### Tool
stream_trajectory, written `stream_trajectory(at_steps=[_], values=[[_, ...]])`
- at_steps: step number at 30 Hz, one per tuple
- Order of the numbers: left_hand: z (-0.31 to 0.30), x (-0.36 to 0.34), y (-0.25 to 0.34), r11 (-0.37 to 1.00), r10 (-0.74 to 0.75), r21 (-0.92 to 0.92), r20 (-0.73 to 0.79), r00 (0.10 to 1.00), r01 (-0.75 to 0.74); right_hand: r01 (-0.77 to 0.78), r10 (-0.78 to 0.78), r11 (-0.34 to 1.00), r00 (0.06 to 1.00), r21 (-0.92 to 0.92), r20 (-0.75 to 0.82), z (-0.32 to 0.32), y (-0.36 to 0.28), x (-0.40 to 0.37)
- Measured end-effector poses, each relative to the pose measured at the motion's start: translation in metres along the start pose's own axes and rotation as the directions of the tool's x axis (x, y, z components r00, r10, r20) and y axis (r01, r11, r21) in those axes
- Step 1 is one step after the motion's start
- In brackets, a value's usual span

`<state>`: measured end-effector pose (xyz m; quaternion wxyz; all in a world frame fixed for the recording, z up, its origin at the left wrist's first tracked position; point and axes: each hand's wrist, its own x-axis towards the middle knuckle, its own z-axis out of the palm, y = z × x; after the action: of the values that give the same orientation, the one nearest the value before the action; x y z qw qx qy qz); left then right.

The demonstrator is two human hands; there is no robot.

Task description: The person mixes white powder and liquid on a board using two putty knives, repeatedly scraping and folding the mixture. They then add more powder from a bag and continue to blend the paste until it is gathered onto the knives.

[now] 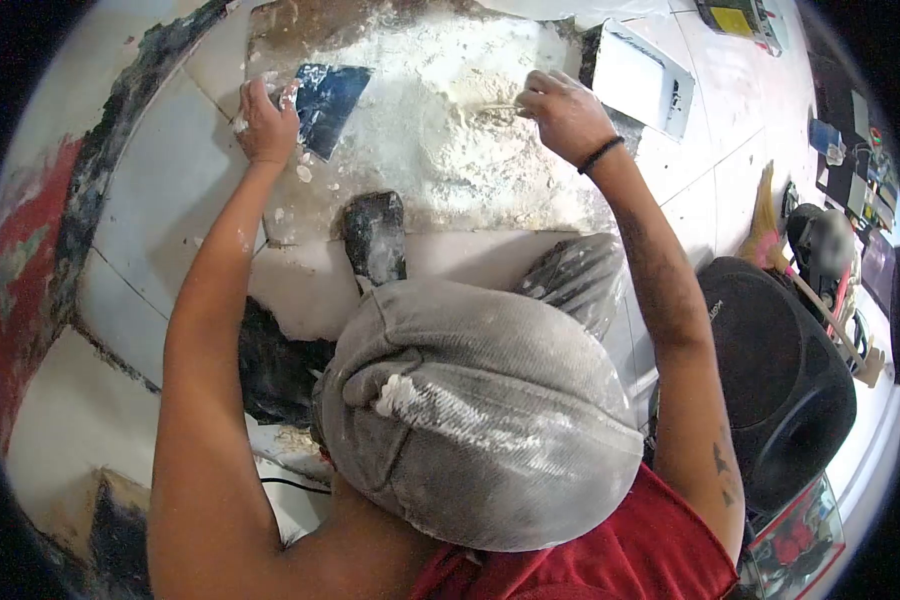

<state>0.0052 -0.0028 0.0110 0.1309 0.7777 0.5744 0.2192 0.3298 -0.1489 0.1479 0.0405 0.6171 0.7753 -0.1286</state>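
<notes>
My left hand (268, 122), smeared with white paste, is closed at the left edge of a dark blue flat piece (332, 105). This piece has white smudges and lies over the board's left part. Across the board, my right hand (562, 112) has its fingers pinched together, with a thin pale end sticking out to the left; its kind is too small to tell. Below the fingers a wet whitish paste (470, 125) is spread over the worn board (290, 210). A dark band circles my right wrist.
A white open box (642, 80) stands right of the board. A grey cap (480, 410) fills the lower middle. At the right are a black speaker (770, 350), a straw brush (763, 215) and a glass case (805, 540). A dark-coated foot (374, 235) touches the board's near edge.
</notes>
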Motion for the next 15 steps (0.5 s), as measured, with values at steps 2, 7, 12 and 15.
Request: stream_trajectory(at_steps=[2,7,12,15], values=[[0.003,-0.001,-0.004,0.997,-0.006,0.079,0.038,0.999,0.003,-0.113,0.116,0.993,0.990,0.034,-0.083,-0.010,-0.003,-0.009],[-0.036,-0.002,0.040,0.945,-0.326,0.155,0.354,0.877,0.288,-0.361,0.422,0.869,0.898,0.338,-0.125,0.005,-0.006,-0.039],[-0.038,-0.006,0.055,0.917,-0.379,0.283,0.392,0.838,0.282,-0.375,0.455,0.800,0.888,0.469,-0.066,0.004,-0.017,-0.035],[-0.044,0.001,0.063,0.887,-0.450,0.305,0.398,0.799,0.348,-0.304,0.346,0.904,0.933,0.299,-0.097,0.031,-0.015,-0.029]])
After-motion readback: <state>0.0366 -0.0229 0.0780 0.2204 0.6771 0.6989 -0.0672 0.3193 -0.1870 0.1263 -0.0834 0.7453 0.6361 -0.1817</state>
